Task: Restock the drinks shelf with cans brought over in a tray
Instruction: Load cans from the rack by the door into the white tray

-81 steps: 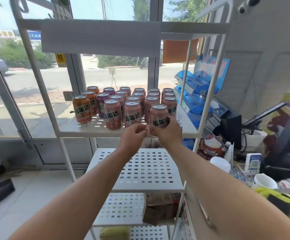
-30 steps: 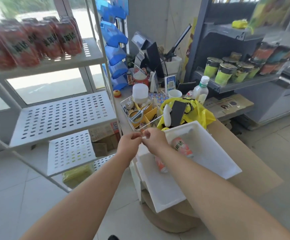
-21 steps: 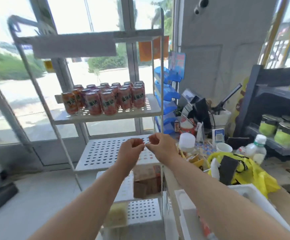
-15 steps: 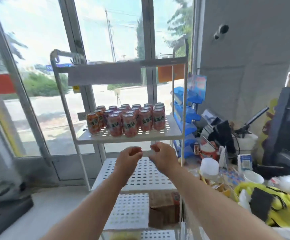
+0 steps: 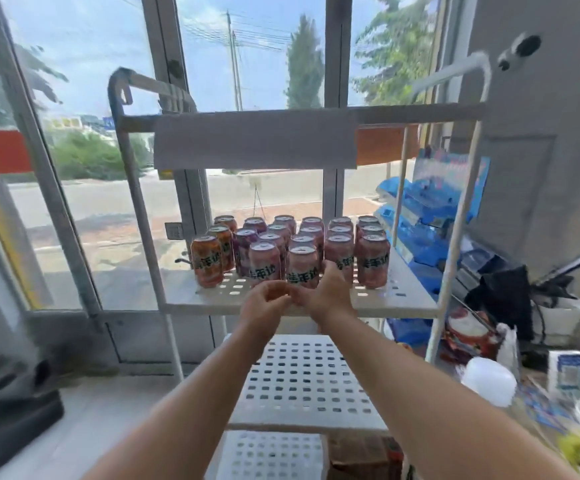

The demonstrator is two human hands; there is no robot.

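Several pink cans (image 5: 303, 267) with dark lettering stand in rows on the white perforated shelf (image 5: 402, 299), with an orange can (image 5: 207, 261) at the front left. My left hand (image 5: 264, 301) and my right hand (image 5: 330, 294) are raised together just in front of the shelf's front edge, below the front cans. The fingers of both are curled and their tips meet between the hands. I see nothing held in either. The right hand's knuckles overlap the bottom of the front cans. The tray is out of view.
A lower perforated shelf (image 5: 302, 379) sits beneath my forearms, with a cardboard box (image 5: 361, 455) under it. A blue display rack (image 5: 427, 220) and a cluttered counter with a white cup (image 5: 487, 379) are to the right. Glass doors stand behind the rack.
The view swung from the white tray on the counter back to the rack and came closer. My hands stayed together, fingertips touching, and rose to the can shelf's front edge.
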